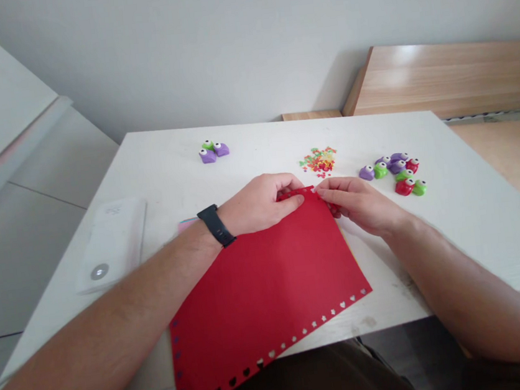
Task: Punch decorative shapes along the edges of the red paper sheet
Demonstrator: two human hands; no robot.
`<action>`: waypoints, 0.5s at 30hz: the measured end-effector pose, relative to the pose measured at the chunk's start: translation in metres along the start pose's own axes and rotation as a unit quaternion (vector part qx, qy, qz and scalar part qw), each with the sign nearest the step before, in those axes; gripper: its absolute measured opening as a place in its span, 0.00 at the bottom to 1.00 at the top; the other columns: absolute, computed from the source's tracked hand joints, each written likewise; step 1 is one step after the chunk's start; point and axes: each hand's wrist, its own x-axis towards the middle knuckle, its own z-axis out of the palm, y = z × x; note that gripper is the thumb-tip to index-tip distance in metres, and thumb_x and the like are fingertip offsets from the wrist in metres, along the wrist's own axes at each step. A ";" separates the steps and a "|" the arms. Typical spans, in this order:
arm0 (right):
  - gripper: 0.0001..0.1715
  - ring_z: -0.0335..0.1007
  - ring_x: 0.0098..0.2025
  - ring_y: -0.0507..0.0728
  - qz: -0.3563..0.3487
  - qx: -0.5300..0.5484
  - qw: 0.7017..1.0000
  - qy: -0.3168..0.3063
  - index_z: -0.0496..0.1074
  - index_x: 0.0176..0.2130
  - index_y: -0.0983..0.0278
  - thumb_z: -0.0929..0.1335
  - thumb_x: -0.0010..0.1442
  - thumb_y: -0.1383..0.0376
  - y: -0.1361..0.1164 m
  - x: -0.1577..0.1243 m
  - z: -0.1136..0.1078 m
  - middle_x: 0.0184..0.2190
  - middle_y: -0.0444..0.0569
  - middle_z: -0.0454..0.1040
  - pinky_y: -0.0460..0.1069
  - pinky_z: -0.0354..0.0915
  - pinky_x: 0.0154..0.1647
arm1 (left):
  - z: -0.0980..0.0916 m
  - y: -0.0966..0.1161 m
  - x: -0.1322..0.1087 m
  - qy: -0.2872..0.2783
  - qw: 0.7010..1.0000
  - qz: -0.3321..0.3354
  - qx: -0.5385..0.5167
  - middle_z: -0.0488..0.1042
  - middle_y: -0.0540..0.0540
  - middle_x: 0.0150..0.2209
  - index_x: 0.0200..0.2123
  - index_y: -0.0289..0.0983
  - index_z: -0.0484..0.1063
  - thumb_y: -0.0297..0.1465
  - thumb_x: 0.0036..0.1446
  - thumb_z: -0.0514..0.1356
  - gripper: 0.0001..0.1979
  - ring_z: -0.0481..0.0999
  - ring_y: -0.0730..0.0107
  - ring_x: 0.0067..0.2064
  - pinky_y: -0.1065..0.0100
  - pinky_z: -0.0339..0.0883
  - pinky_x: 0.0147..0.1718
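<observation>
A large red paper sheet [274,281] lies tilted across the near part of the table, its lower edge hanging past the table's front. Heart and star holes run along its lower and left edges. My left hand [268,203], below a dark wristband, pinches the sheet's far edge, thumb on top. Close beside it, my right hand [352,200] holds the far right corner between thumb and fingers. Small punched paper pieces [321,162] in red, yellow and green lie in a pile just beyond the hands.
Several purple, green and red craft punches [397,167] sit at the right. Three more punches [207,156] stand at the back left. A clear plastic case [115,239] lies on the left of the white table [161,150]. A wooden bed frame [453,76] is behind at the right.
</observation>
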 end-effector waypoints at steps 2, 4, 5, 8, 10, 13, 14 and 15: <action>0.18 0.58 0.27 0.50 0.004 0.008 1.000 -0.002 0.75 0.32 0.64 0.76 0.62 0.53 -0.001 -0.001 0.001 0.26 0.41 0.68 0.50 0.52 0.30 | 0.000 0.000 0.000 0.000 1.000 0.001 0.007 0.83 0.47 0.38 0.44 0.37 0.78 0.38 0.67 0.61 0.12 0.80 0.66 0.38 0.67 0.72 0.39; 0.17 0.58 0.27 0.50 0.004 0.015 1.000 -0.001 0.75 0.32 0.64 0.77 0.61 0.54 -0.002 -0.002 0.002 0.26 0.41 0.68 0.50 0.52 0.30 | 0.000 -0.001 0.000 0.003 1.000 0.002 0.014 0.83 0.47 0.38 0.44 0.37 0.79 0.39 0.67 0.61 0.12 0.80 0.66 0.38 0.66 0.72 0.39; 0.17 0.58 0.28 0.50 0.002 0.017 1.000 0.000 0.75 0.32 0.64 0.77 0.61 0.54 -0.003 -0.002 0.002 0.26 0.41 0.68 0.50 0.52 0.30 | 0.000 -0.001 0.000 0.005 1.000 0.004 0.016 0.83 0.47 0.38 0.44 0.37 0.79 0.39 0.67 0.61 0.12 0.80 0.66 0.38 0.66 0.72 0.39; 0.18 0.57 0.27 0.50 -0.005 0.009 1.000 0.007 0.74 0.32 0.64 0.77 0.61 0.53 -0.004 -0.002 0.003 0.25 0.41 0.67 0.50 0.52 0.30 | -0.001 -0.001 -0.001 0.010 1.000 0.004 0.014 0.83 0.47 0.38 0.43 0.37 0.79 0.38 0.67 0.61 0.11 0.80 0.66 0.38 0.66 0.72 0.39; 0.20 0.57 0.28 0.50 -0.008 0.000 1.000 0.008 0.74 0.32 0.64 0.77 0.61 0.52 -0.004 -0.002 0.004 0.25 0.41 0.67 0.50 0.52 0.30 | 0.000 0.000 -0.001 0.012 1.000 0.004 0.008 0.83 0.47 0.37 0.43 0.37 0.78 0.38 0.66 0.61 0.11 0.80 0.67 0.37 0.66 0.72 0.39; 0.21 0.57 0.28 0.50 -0.010 -0.007 1.000 0.007 0.73 0.32 0.64 0.77 0.61 0.50 -0.003 -0.002 0.004 0.25 0.41 0.67 0.50 0.52 0.31 | 0.002 0.002 -0.001 0.019 1.000 0.010 -0.013 0.83 0.47 0.39 0.43 0.37 0.78 0.37 0.65 0.64 0.10 0.80 0.67 0.38 0.67 0.73 0.40; 0.22 0.57 0.28 0.50 -0.011 -0.010 1.000 0.007 0.73 0.32 0.64 0.77 0.61 0.50 -0.003 -0.002 0.004 0.25 0.41 0.67 0.50 0.52 0.31 | 0.003 0.003 -0.001 0.022 0.999 0.013 -0.022 0.83 0.47 0.39 0.42 0.37 0.78 0.37 0.64 0.64 0.10 0.80 0.68 0.38 0.67 0.73 0.41; 0.22 0.57 0.28 0.50 -0.011 -0.013 1.000 0.006 0.74 0.33 0.64 0.77 0.62 0.50 -0.003 -0.002 0.005 0.25 0.41 0.67 0.50 0.52 0.31 | 0.004 0.004 -0.001 0.025 0.999 0.017 -0.028 0.83 0.47 0.39 0.42 0.37 0.78 0.37 0.64 0.65 0.09 0.80 0.68 0.38 0.67 0.73 0.41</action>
